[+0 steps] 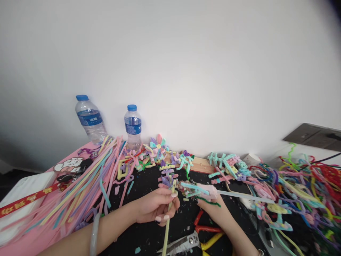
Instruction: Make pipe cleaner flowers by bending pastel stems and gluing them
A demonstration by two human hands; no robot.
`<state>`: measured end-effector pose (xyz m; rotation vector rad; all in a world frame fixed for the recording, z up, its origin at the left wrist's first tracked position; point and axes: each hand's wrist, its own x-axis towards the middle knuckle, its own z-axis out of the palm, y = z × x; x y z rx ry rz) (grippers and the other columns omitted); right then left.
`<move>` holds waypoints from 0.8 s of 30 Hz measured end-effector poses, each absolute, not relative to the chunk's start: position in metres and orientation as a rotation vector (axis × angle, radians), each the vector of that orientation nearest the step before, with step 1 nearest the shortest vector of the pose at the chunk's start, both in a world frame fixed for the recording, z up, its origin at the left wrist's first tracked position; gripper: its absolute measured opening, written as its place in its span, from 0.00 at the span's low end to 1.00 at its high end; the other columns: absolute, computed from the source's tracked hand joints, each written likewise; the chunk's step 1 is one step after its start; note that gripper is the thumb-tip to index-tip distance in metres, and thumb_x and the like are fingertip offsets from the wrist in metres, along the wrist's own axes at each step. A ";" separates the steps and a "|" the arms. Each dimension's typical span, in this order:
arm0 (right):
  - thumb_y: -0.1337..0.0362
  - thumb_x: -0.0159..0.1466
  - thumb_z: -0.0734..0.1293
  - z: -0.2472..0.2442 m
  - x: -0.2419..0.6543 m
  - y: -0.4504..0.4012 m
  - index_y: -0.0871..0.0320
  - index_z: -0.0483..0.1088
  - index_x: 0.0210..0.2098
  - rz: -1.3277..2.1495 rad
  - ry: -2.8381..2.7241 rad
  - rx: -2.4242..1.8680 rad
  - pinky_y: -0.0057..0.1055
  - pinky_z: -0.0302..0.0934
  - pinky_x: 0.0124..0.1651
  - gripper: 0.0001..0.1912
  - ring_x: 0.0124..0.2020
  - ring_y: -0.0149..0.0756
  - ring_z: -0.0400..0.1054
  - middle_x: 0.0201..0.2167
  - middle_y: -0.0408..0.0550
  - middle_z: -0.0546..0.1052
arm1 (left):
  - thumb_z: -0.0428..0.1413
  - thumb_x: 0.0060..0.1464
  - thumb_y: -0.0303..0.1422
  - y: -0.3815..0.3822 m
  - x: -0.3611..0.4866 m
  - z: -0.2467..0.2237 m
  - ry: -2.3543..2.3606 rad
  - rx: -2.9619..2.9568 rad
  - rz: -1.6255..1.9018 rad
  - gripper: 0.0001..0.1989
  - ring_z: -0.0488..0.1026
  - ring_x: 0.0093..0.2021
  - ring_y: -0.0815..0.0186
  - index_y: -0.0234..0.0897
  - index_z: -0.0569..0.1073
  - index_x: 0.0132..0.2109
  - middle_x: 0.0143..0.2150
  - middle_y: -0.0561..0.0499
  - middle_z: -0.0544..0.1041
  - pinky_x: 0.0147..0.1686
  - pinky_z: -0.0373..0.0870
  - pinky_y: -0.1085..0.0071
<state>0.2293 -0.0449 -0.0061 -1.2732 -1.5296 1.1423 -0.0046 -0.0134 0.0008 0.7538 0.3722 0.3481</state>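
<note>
Between its thumb and fingers my left hand [160, 206] pinches a pale yellow pipe cleaner [166, 234], which hangs down towards the bottom edge. Right beside it, my right hand [213, 209] is partly hidden behind a pink-handled tool [209, 191] with a pale blue piece and scraps around its front. A white rod runs from that tool to the right. The fingers of my right hand are mostly hidden, and its grip is unclear. Below the hands lie scissors [190, 241] with red and yellow handles. Purple and yellow pipe-cleaner pieces [167, 170] lie just beyond my left fingertips.
Long pastel pipe cleaners [80, 192] spread over the pink surface at left. Two water bottles [133, 128] stand by the wall. A wooden board [199, 164] lies behind the black mat [144, 183]. Tangled colourful pipe cleaners [314, 192] fill the right, under a wall socket [314, 137].
</note>
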 end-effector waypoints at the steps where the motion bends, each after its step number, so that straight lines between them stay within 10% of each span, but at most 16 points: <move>1: 0.58 0.56 0.69 -0.006 0.229 -0.045 0.58 0.71 0.46 1.131 -1.525 -1.282 0.47 0.58 0.53 0.20 0.48 0.49 0.67 0.46 0.55 0.75 | 0.52 0.55 0.40 -0.013 -0.005 0.001 0.378 0.753 0.346 0.14 0.51 0.10 0.77 0.31 0.70 0.34 0.16 0.54 0.67 0.13 0.51 0.77; 24: 0.59 0.55 0.69 -0.005 0.228 -0.044 0.58 0.72 0.44 1.092 -1.547 -1.268 0.46 0.59 0.52 0.18 0.47 0.48 0.68 0.45 0.54 0.76 | 0.54 0.53 0.40 -0.014 -0.004 -0.001 0.416 0.761 0.330 0.14 0.46 0.13 0.78 0.31 0.70 0.31 0.17 0.55 0.65 0.15 0.51 0.78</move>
